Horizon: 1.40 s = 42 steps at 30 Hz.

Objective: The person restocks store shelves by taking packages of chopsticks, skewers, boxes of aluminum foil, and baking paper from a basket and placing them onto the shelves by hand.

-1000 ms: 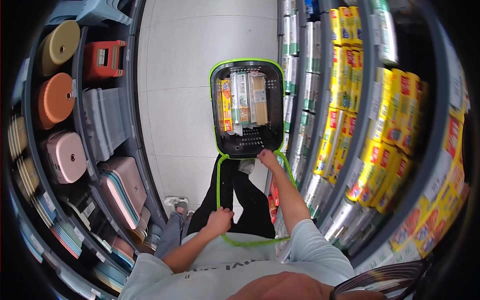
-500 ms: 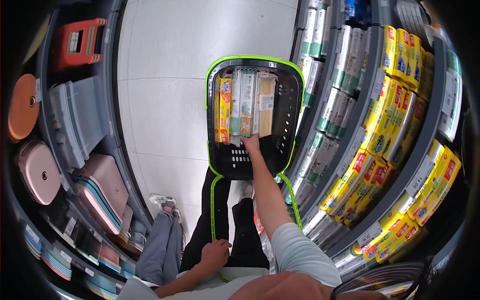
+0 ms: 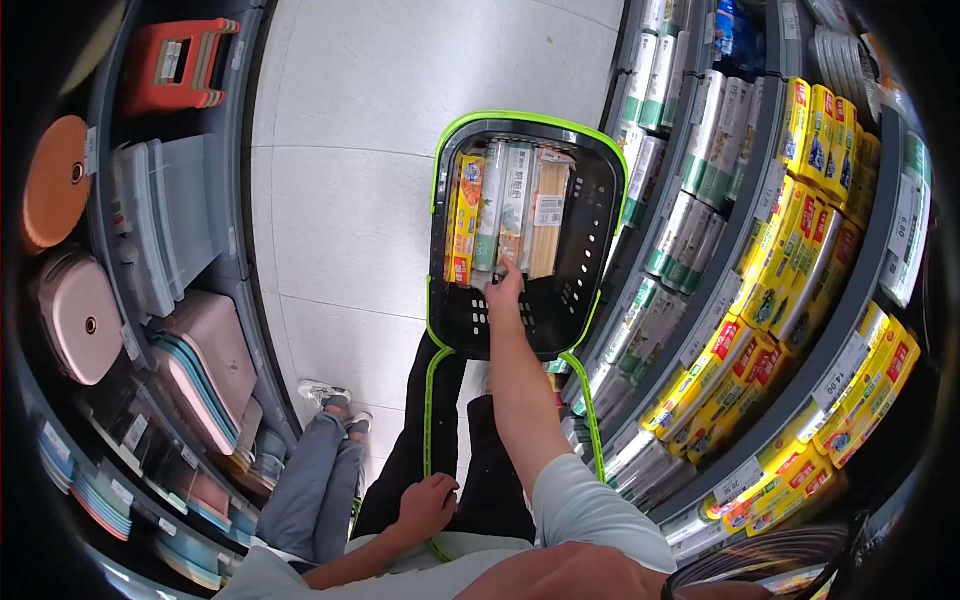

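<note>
A black shopping basket (image 3: 595, 250) with a bright green rim sits before my legs. My left hand (image 3: 428, 505) is closed around its long green handle (image 3: 429, 420) near my waist. Inside the basket, my right hand (image 3: 505, 287) pinches the near end of a long white-and-green box (image 3: 517, 195), its index finger lying over the box. A clear-wrapped roll with a green end (image 3: 489, 205) lies left of this box. Farther left is a narrow yellow box (image 3: 466, 220). To the right lies a pack of wooden sticks (image 3: 546, 225) with a white label. My right fingertips are partly hidden.
Shelves at the right hold yellow packs (image 3: 790, 250) and white-green rolls (image 3: 690, 235). On the left shelves are a pink lidded container (image 3: 75, 320), clear boxes (image 3: 185, 215) and a red folding stool (image 3: 175, 65). Another person's legs (image 3: 320, 480) stand close at the left.
The basket and its contents have shifted slightly right in view. My right hand has moved from the roll's near end onto the white-and-green box. My left hand stays at the handle.
</note>
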Each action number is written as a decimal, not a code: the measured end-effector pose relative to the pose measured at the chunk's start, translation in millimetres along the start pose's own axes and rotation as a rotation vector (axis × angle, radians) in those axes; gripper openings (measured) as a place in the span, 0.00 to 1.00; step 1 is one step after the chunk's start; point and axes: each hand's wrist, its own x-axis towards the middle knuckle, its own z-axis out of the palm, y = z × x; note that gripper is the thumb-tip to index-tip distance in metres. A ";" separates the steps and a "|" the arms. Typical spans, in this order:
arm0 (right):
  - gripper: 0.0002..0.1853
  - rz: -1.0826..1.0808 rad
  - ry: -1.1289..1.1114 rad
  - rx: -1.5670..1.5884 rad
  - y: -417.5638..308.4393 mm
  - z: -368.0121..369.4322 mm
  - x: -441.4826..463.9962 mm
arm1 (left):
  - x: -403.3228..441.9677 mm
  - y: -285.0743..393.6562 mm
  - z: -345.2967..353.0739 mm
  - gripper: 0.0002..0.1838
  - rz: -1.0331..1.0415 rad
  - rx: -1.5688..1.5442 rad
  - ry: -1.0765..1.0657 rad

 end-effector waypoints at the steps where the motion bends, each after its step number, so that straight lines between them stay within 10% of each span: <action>1: 0.29 0.001 -0.008 0.003 -2.8 5.5 -2.7 | -2.7 1.8 -0.4 0.08 0.002 0.005 0.006; 4: 0.17 -0.332 -0.066 -0.160 -8.3 10.4 -14.9 | -12.2 8.1 -3.6 0.09 0.044 0.037 0.153; 8: 0.13 -0.197 -0.402 -0.265 -41.1 -5.4 -103.8 | -27.4 3.1 -12.6 0.06 0.235 0.287 -0.079; 12: 0.17 0.072 -0.606 0.033 -91.4 -55.2 -219.9 | -39.7 1.7 -18.7 0.07 0.221 0.569 -0.371; 16: 0.20 0.188 -0.726 0.145 -144.7 -129.3 -348.2 | -64.2 25.8 -29.5 0.10 0.313 0.627 -0.183; 27: 0.42 -0.068 -1.494 0.319 -208.9 -256.6 -579.4 | -91.5 150.5 -34.5 0.20 0.630 0.693 -0.080; 42: 0.30 -0.472 -1.461 0.253 -227.8 -401.9 -677.4 | -64.0 165.7 28.3 0.24 0.533 0.537 -0.506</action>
